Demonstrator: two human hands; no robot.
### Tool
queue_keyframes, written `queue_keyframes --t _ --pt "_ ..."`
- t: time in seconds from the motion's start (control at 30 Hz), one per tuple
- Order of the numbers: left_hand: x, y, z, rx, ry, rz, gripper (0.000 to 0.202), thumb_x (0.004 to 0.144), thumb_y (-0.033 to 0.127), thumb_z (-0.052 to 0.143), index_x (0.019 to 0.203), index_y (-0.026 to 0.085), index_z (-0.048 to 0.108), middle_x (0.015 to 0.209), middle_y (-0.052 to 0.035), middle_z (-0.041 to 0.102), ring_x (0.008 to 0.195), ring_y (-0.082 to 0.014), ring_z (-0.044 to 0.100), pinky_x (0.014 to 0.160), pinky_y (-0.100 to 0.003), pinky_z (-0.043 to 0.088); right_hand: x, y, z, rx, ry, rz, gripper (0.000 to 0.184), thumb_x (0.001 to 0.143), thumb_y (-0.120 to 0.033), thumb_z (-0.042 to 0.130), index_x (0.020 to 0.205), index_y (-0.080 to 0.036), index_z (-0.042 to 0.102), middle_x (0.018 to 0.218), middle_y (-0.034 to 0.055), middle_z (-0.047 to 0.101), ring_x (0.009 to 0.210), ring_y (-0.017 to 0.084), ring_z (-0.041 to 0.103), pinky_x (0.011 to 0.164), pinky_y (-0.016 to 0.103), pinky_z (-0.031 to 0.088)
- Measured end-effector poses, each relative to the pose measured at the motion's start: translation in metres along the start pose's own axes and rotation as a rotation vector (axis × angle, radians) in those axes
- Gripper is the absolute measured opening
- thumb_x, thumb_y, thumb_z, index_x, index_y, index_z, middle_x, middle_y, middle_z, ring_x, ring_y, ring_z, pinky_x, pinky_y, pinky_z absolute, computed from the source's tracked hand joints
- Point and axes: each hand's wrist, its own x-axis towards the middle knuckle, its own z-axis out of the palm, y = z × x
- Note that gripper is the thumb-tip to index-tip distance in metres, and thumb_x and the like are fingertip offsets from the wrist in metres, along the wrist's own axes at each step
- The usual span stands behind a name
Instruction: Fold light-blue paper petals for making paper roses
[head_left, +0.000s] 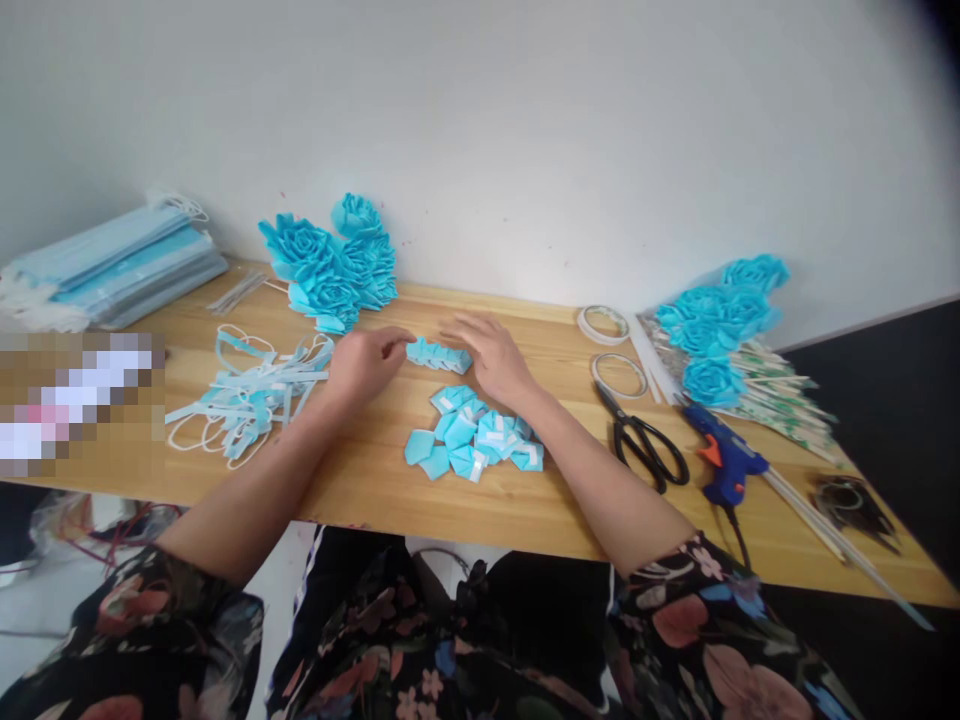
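A short row of folded light-blue petals [439, 355] lies on the table between my hands, overlapping one another. My left hand [366, 366] is closed in a pinch at the row's left end; what its fingertips hold, if anything, is too small to make out. My right hand [495, 358] has its fingers stretched out, open, beside and partly over the row's right end. Nearer to me, several loose folded petals [459, 430] are heaped, some with white strips on them.
Cut mask strips and ear loops [259, 385] lie left. Behind stand blue fabric roses [330, 265] and stacked masks [112, 260]. To the right are tape rolls [604, 311], black scissors [651, 450], a blue glue gun [724, 460] and more blue roses [720, 315].
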Motion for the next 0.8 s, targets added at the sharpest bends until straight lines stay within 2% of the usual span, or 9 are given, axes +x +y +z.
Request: queue_keyframes --t 0.13,0.27,0.4,0.5,0.6,0.7,0.8 --pt "0.004 -0.008 -0.001 0.039 -0.006 -0.036 0.037 0.083 0.027 0.047 0.103 0.021 0.076 0.090 -0.0050 0.077 0.076 -0.0198 0.067 0.065 -0.026 0.043 -0.001 -0.002 -0.008 0.034 0.054 -0.014 0.059 0.075 0.001 0.035 0.124 -0.015 0.062 0.137 0.0107 0.057 0.129 0.023 0.047 0.110 0.044 0.036" --pt "0.004 -0.008 0.003 0.076 -0.018 -0.043 0.037 0.085 0.028 0.046 0.106 0.022 0.076 0.100 -0.0056 0.076 0.086 -0.0218 0.069 0.071 -0.027 0.045 -0.004 0.003 -0.010 -0.008 0.087 -0.002 0.058 0.073 0.001 0.035 0.121 -0.016 0.064 0.132 0.0103 0.060 0.128 0.024 0.048 0.110 0.046 0.035" --pt "0.002 0.000 -0.009 0.125 0.034 -0.044 0.038 0.086 0.025 0.045 0.110 0.024 0.075 0.101 -0.0055 0.076 0.089 -0.0221 0.069 0.076 -0.028 0.046 -0.009 0.007 -0.013 -0.059 0.129 0.002 0.061 0.071 0.001 0.036 0.123 -0.018 0.062 0.131 0.0101 0.062 0.125 0.026 0.050 0.108 0.049 0.035" --pt "-0.003 0.005 -0.038 0.174 0.087 -0.053 0.040 0.087 0.027 0.044 0.113 0.023 0.073 0.094 -0.0055 0.076 0.084 -0.0215 0.068 0.073 -0.028 0.045 -0.012 0.009 -0.016 -0.092 0.142 -0.010 0.064 0.069 0.002 0.037 0.124 -0.018 0.061 0.129 0.0097 0.063 0.122 0.026 0.052 0.107 0.050 0.034" --pt "-0.015 -0.006 -0.080 0.260 0.153 -0.082 0.040 0.088 0.031 0.043 0.112 0.024 0.073 0.091 -0.0039 0.076 0.079 -0.0190 0.065 0.071 -0.026 0.044 -0.014 0.010 -0.018 -0.116 0.164 -0.024 0.066 0.068 0.002 0.037 0.126 -0.018 0.060 0.126 0.0093 0.065 0.119 0.026 0.054 0.108 0.050 0.032" --pt "-0.034 -0.042 -0.128 0.395 0.202 -0.230 0.042 0.090 0.033 0.041 0.117 0.021 0.070 0.087 -0.0020 0.073 0.075 -0.0153 0.061 0.071 -0.023 0.042 -0.014 0.012 -0.019 -0.129 0.169 -0.033 0.061 0.071 0.001 0.038 0.126 -0.017 0.060 0.124 0.0099 0.065 0.116 0.025 0.055 0.108 0.049 0.033" --pt "-0.057 -0.099 -0.169 0.536 0.184 -0.376 0.047 0.094 0.041 0.037 0.126 0.017 0.062 0.096 -0.0014 0.070 0.085 -0.0133 0.058 0.082 -0.023 0.041 -0.014 0.014 -0.019 -0.119 0.165 -0.034 0.057 0.075 0.000 0.039 0.125 -0.015 0.061 0.123 0.0113 0.066 0.115 0.026 0.055 0.105 0.047 0.036"
